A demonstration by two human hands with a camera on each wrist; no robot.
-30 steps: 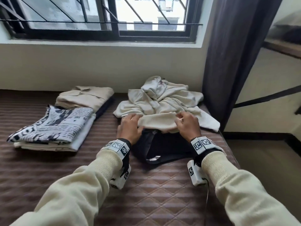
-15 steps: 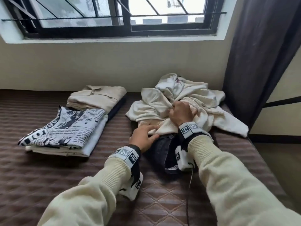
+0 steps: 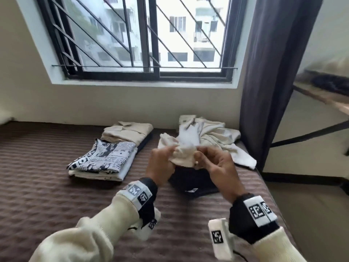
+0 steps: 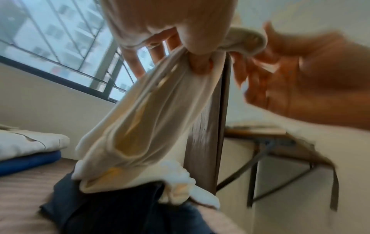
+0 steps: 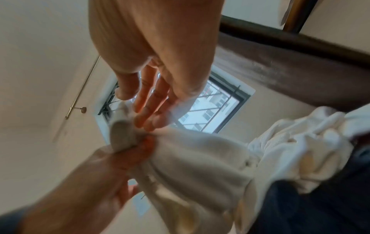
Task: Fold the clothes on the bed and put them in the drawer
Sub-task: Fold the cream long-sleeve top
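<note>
1. The fingertips of both hands are blurred, and the bunched cloth covers part of them in the head view.
2. The left hand (image 3: 160, 167) grips a bunched edge of the cream knitted garment (image 3: 184, 157); its fingers are curled around the cloth, as the right wrist view shows.
3. The right hand (image 3: 215, 163) touches the same bunch from the other side. Its fingers (image 5: 148, 101) look almost straight, and I cannot tell whether the thumb pinches the cloth.
4. The lifted part of the garment hangs in long folds (image 4: 144, 126) down to the rest of it, which lies crumpled on the brown quilted bed (image 3: 47, 186), near the dark curtain (image 3: 273, 72).
5. A dark navy garment (image 3: 192, 182) lies under the cream one; the hands hide most of it.
6. Left of the hands lie two folded piles: a newspaper-print shirt (image 3: 105, 157) on top of white cloth, and a beige shirt (image 3: 128, 131) behind it.
7. The drawer is in none of the views.
</note>
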